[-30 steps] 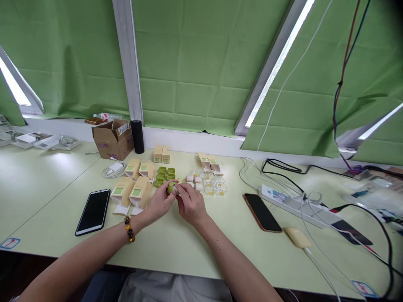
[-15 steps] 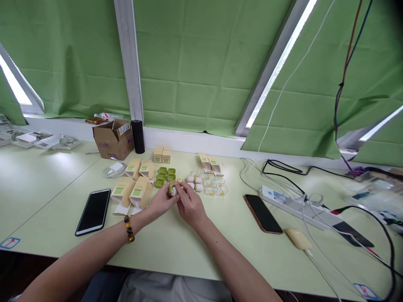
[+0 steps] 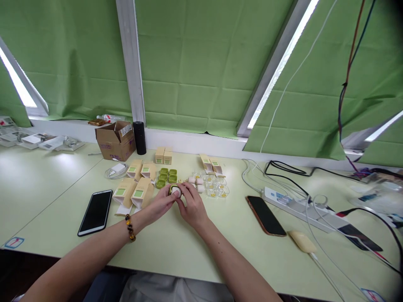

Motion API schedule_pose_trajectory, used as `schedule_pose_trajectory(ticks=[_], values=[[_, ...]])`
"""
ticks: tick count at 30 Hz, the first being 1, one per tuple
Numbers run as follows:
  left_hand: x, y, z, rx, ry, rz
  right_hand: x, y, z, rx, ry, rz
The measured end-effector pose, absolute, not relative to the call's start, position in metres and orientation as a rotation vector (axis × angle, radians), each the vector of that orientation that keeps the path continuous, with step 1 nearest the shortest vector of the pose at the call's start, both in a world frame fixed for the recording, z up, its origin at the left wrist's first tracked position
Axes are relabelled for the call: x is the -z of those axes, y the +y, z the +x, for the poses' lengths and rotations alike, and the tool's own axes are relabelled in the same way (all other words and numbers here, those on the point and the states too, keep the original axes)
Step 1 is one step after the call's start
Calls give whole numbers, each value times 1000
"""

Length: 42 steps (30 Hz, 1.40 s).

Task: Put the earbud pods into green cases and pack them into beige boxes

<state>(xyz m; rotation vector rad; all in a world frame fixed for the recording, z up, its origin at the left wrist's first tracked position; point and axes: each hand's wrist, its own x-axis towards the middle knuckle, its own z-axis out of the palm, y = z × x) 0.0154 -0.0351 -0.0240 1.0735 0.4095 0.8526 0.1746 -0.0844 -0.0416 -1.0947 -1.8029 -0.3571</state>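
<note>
Both hands meet over the table around a small green cup with a pale pinkish-white rounded piece [image 3: 176,191] in its opening. My left hand [image 3: 162,202] is closed round the cup's left side, thumb against the pale piece. My right hand [image 3: 192,206] has its fingers bent against the right side. Just behind the left hand stand several small green square cups [image 3: 162,177] in two columns. Pale pink cylinders [image 3: 199,181] lie beyond the right hand, beside clear plastic containers [image 3: 213,192] with yellow spots. Tiny gold-coloured bits near the fingertips are too small to make out.
Open kraft boxes [image 3: 142,191] stand left of the cups; closed ones [image 3: 159,156] stand behind. A phone [image 3: 95,212] lies left, another phone [image 3: 266,215] right. Further right are a power strip [image 3: 296,208], cables and a cream-coloured mouse-like object [image 3: 302,241]. A cardboard box [image 3: 115,142] stands at the back.
The pale piece in the green cup now faces more toward me and shows larger. The fingers have shifted slightly around it. The whole view has moved a little.
</note>
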Motion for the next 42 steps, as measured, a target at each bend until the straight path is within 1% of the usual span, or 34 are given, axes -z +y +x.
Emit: schedule_pose_trajectory(ticks=[19,23,27,30,34,37,42], values=[[26,-34,14,-833,290,975,38,-85,175,260,-1767,-1185],[24,-31,11,-927,367,1067,39,-86,175,205,-1713,-1218],[21,-29,7,-1126,518,1333,40,-85,174,143,-1680,-1210],[21,-27,6,-1287,571,1586,38,-84,174,-2,-1604,-1210],[25,-28,5,-1429,552,1975,32,-84,174,-338,-1418,-1221],[26,-30,4,-1386,532,2164,29,-83,176,-557,-1334,-1174],[24,-33,3,-1298,579,2251,29,-81,177,-732,-1285,-1125]])
